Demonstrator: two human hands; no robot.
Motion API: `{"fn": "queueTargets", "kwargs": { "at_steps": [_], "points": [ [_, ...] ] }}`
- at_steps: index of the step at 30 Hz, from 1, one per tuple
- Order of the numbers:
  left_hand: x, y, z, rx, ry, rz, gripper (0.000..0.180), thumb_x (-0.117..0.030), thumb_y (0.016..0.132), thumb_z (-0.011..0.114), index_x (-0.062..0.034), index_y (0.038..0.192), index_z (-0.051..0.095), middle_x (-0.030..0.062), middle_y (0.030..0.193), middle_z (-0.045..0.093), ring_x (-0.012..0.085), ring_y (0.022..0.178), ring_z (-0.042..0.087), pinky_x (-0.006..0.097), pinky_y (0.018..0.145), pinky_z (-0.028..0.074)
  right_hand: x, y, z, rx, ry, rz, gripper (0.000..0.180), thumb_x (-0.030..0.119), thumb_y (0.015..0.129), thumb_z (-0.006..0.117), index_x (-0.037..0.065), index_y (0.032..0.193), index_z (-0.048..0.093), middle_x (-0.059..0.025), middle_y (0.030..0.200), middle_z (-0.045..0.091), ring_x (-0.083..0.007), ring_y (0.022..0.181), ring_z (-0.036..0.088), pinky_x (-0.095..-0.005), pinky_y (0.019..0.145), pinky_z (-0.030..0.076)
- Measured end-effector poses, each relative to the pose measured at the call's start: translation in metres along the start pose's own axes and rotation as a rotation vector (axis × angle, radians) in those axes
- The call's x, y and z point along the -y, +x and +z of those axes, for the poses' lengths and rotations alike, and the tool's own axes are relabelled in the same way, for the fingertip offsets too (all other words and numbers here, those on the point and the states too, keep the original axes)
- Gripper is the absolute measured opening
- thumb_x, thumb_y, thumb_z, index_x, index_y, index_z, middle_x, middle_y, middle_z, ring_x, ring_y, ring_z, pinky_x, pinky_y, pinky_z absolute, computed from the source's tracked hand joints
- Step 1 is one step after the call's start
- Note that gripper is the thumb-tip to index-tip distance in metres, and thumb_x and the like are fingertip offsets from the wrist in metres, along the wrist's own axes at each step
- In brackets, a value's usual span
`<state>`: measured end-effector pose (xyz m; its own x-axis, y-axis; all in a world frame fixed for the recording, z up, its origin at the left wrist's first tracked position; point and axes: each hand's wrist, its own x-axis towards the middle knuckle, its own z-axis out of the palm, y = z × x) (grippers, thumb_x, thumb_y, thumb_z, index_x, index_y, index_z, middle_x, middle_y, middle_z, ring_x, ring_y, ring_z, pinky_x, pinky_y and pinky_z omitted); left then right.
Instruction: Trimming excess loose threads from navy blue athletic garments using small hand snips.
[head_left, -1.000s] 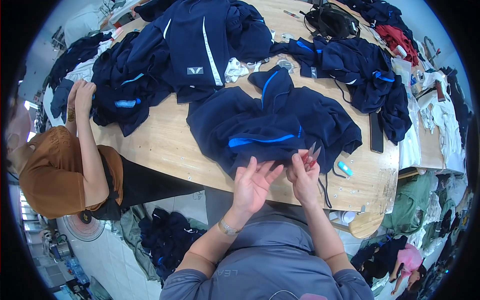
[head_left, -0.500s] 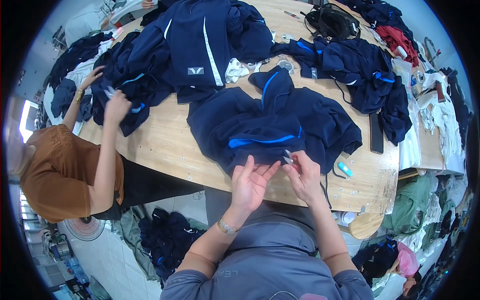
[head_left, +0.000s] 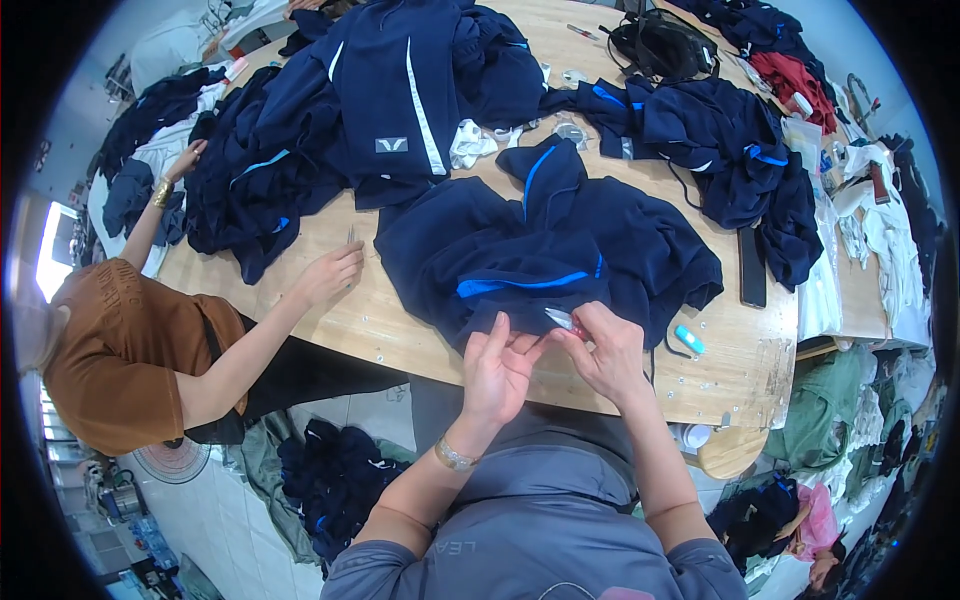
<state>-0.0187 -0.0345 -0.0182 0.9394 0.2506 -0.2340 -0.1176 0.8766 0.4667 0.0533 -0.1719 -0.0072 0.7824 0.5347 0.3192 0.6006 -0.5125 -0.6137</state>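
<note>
Single view, from a wide fisheye camera worn on the person's head, the left of a side-by-side pair. It looks steeply down and forward over the person's own chest and forearms, which enter from the lower edge. The left hand and right hand lie close below the lens, near the picture's centre, at the near edge of the wooden surface. The surface stretches away toward the upper edge, its straight sides bowing toward the dark circular rim. The floor shows at lower left and lower right. A co-worker sits at the left border. The picture is upright and unmirrored.
</note>
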Motion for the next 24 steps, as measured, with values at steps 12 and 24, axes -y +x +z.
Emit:
{"fn": "queueTargets", "kwargs": {
  "at_steps": [12,24],
  "points": [
    [-0.0004,-0.0003,0.0015,-0.022,0.0,0.029,0.021,-0.019,0.097,0.039,-0.0026,0.099,0.053,0.014,0.103,0.061,0.0258,0.102,0.059,0.045,0.092,0.046,0.0028,-0.0017,-0.0025,0.0,-0.025,0.0,0.027,0.028,0.076,0.068,0.005,0.075,0.054,-0.0059,0.065,0.052,-0.0212,0.052,0.053,-0.0299,0.047,0.038],
    [0.0038,-0.001,-0.0037,0.005,-0.054,0.028,0.022,-0.018,0.097,0.039,-0.0024,0.097,0.054,0.0142,0.102,0.061,0.0255,0.1,0.06,0.045,0.093,0.046,0.0004,-0.0023,0.0036,-0.108,0.201,0.129,0.027,0.027,0.08,0.066,0.004,0.077,0.053,-0.0075,0.061,0.051,-0.0211,0.049,0.049,-0.0274,0.046,0.038]
  ]
}}
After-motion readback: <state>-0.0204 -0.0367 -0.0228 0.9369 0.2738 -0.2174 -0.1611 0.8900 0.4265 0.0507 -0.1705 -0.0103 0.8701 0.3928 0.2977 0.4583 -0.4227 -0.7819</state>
